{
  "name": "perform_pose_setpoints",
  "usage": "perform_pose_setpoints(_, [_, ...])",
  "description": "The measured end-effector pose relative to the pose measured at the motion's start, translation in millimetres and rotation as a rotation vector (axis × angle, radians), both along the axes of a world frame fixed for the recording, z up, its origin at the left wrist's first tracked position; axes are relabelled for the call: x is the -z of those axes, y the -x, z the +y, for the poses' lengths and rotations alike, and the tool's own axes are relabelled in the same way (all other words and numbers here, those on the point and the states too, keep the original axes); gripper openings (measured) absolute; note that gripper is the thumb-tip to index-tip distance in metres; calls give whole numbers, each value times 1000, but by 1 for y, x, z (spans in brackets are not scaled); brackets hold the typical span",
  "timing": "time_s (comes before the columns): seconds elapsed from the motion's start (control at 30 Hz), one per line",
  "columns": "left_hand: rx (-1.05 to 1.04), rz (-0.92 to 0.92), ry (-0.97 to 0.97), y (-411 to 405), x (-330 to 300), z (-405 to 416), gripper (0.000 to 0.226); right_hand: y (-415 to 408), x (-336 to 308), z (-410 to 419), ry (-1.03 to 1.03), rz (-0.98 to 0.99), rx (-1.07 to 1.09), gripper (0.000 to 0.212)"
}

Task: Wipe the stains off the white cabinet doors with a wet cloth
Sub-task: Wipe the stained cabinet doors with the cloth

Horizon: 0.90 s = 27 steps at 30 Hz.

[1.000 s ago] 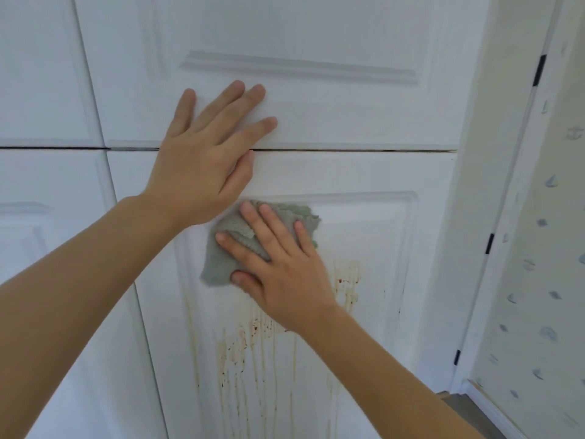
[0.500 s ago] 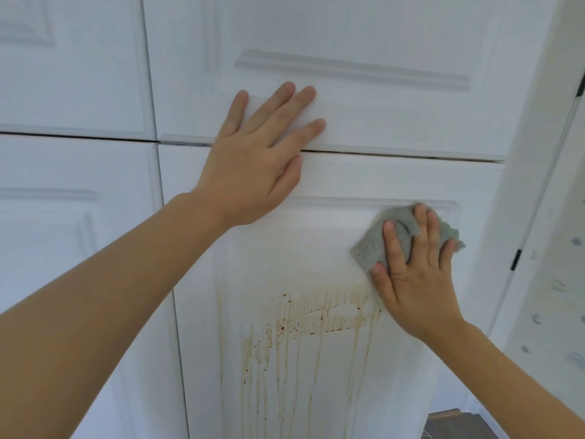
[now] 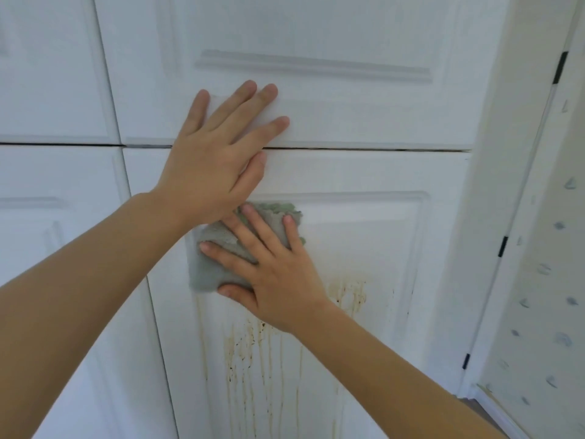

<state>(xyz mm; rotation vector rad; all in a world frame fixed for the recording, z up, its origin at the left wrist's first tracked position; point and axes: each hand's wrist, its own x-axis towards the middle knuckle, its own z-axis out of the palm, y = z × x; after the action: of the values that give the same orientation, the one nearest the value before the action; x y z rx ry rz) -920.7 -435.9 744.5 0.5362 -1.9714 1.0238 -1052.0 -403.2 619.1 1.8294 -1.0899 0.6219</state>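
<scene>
Head view, right hand (image 3: 278, 280) flat, fingers spread, pressing cloth (image 3: 221, 255) (grey-green) beneath it

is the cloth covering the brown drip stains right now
No, the right hand presses the cloth flat above the brown drip stains, which show uncovered below it.

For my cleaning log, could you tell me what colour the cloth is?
Grey-green cloth, best seen in the head view.

Both arms are bare the whole way up as far as you can see, no sleeves in view. The left hand (image 3: 209, 166) and right hand (image 3: 278, 280) are bare too, with short, plain, unpainted nails. Slim forearms.
</scene>
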Motion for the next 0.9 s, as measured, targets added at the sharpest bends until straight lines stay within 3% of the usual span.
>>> perform_pose_setpoints(0.2, [-5,35,13,4,4,-1,43,115,12,15,34,-45,151,58])
perform_pose_setpoints(0.3, [6,53,10,6,6,-1,42,157,17,24,3,-166,241,61])
perform_pose_setpoints(0.5, [18,87,10,10,9,-1,42,132,47,19,-52,-427,255,68])
perform_pose_setpoints(0.7, [14,77,-62,9,23,7,43,109,140,23,-151,-117,198,60])
perform_pose_setpoints(0.8, [12,29,-113,-4,32,11,44,113,110,23,-97,-86,121,57])
perform_pose_setpoints(0.9, [-7,21,-110,-19,39,11,44,93,29,11,37,-224,108,56])
